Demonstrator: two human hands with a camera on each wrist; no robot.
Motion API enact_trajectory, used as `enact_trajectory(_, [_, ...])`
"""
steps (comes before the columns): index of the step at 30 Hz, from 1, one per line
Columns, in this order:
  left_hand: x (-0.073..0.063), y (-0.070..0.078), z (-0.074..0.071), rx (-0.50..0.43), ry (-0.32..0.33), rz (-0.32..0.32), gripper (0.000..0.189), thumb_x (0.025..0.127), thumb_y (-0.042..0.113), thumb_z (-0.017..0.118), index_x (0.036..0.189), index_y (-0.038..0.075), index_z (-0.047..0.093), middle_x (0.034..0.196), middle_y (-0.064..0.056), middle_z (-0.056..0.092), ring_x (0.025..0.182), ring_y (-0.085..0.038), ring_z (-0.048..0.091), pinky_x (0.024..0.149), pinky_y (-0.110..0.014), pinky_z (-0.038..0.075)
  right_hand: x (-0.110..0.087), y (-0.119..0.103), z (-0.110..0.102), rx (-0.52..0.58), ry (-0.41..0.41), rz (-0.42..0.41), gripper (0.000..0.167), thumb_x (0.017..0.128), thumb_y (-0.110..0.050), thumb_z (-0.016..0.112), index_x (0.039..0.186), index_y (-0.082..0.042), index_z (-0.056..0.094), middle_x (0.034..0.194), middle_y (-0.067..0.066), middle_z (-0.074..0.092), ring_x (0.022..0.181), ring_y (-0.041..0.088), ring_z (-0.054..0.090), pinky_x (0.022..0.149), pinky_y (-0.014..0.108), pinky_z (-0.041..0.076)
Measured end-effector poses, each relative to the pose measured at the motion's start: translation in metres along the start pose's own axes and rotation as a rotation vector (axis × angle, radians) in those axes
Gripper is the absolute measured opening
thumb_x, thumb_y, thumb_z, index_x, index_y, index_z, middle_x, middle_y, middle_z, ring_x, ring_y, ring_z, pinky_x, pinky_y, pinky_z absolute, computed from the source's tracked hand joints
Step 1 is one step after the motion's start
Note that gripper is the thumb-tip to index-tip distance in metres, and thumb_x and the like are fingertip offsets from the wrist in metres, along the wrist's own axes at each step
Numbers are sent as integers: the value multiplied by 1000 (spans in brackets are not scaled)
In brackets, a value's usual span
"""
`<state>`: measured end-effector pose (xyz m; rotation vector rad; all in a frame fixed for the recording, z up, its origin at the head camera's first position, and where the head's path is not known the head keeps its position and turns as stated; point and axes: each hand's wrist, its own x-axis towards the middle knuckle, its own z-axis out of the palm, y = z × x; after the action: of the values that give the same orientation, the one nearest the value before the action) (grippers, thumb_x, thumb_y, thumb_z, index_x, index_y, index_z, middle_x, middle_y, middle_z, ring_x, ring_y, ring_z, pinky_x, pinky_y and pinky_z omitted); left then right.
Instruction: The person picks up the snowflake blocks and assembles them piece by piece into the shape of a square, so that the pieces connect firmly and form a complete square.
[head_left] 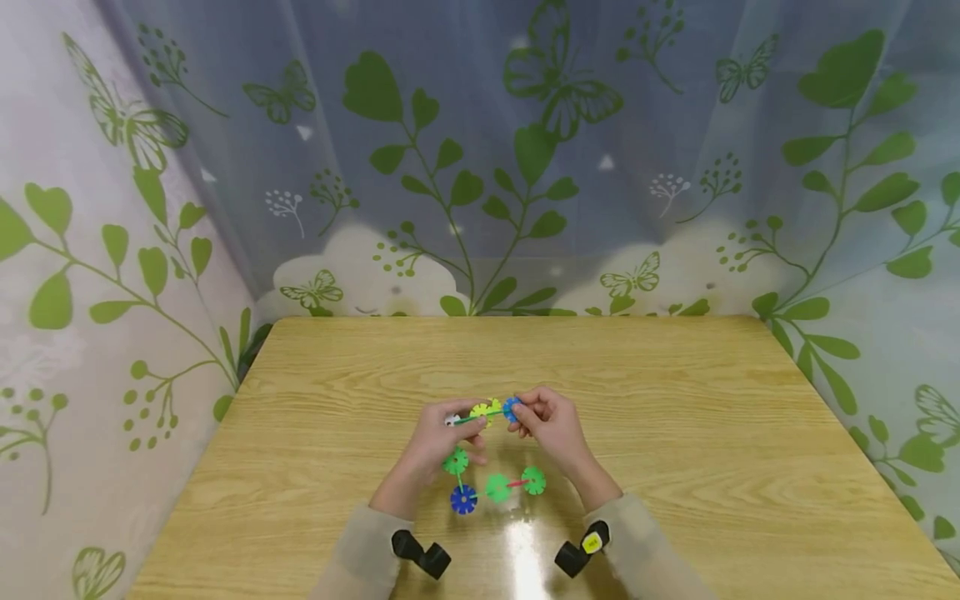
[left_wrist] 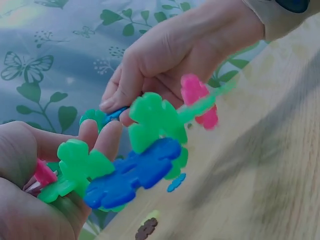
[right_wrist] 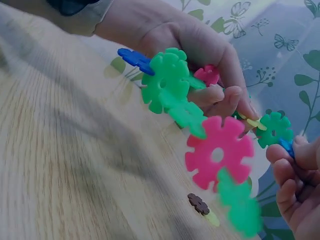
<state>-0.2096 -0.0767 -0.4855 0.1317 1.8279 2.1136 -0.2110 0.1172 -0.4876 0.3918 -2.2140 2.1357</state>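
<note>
A chain of notched plastic snowflake discs hangs between and below the hands, held over the table. My left hand (head_left: 442, 429) grips the chain near a pink disc (left_wrist: 45, 172) and a green disc (left_wrist: 82, 167). With thumb and fingers, my right hand (head_left: 557, 423) pinches a blue disc (right_wrist: 286, 146) joined to a green disc (right_wrist: 274, 131). From the left hand the chain runs down past a dark blue disc (head_left: 463, 499) and turns right. Its free end has a pink disc (right_wrist: 218, 152) slotted between green ones, the last a green disc (head_left: 533, 480).
The wooden table (head_left: 300, 467) reaches back to a printed curtain (head_left: 480, 167) with leaves and butterflies. A brown disc (right_wrist: 198, 204) and a yellow-green disc (right_wrist: 212, 219) lie on the tabletop beyond the hands. Nearby is a small blue disc (left_wrist: 176, 182).
</note>
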Motion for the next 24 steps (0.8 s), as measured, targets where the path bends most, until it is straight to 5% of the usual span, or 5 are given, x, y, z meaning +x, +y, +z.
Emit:
enact_trajectory(6, [1,-5,0,6,-20,13,39,88,7,64,125,-3,55,93,-16,49,63,-18,60,64,-45,58,1,-2,-1,-56,-22,12,15,89,1,60,98,12,58,82,31,62,64,31,63,53,34,56])
enact_trajectory(14, [-1,-2,-1,-100,-46,23,51,84,3,67,132,0,49,106,-17,38,74,-22,63,73,-48,56,1,-2,-4,5,0,80,21,91,-5,59,108,7,57,76,21,64,57,17,58,51,24,50])
enact_trajectory(24, [0,-3,-3,-172,-80,20,49,92,26,61,131,1,47,84,-16,65,75,-26,66,88,-59,46,1,0,-8,30,24,103,24,92,-11,60,109,6,60,74,19,66,56,18,57,49,21,47])
